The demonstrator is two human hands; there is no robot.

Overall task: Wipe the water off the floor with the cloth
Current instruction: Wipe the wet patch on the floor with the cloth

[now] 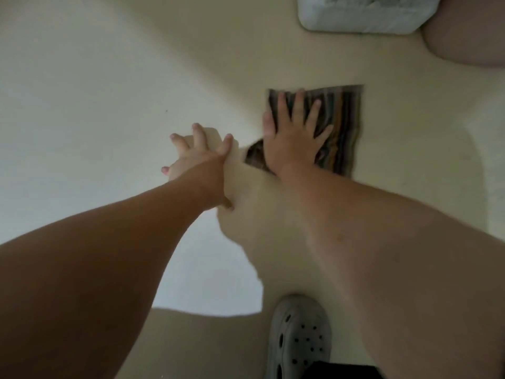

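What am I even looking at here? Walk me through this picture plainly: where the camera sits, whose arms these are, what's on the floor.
There is no machine here. The camera is worn on a person's head and looks down, so both bare arms reach away from you into the picture. The right hand lies flat with its fingers spread on a striped cloth, pressing it onto the pale floor; nothing is gripped. The left hand is open too, fingers spread, over bare floor beside the cloth; whether it touches the floor I cannot tell. At the bottom edge is a grey perforated clog on the person's foot. At the top sits a whitish bundle too blurred to identify. Water is hard to make out in this blur.
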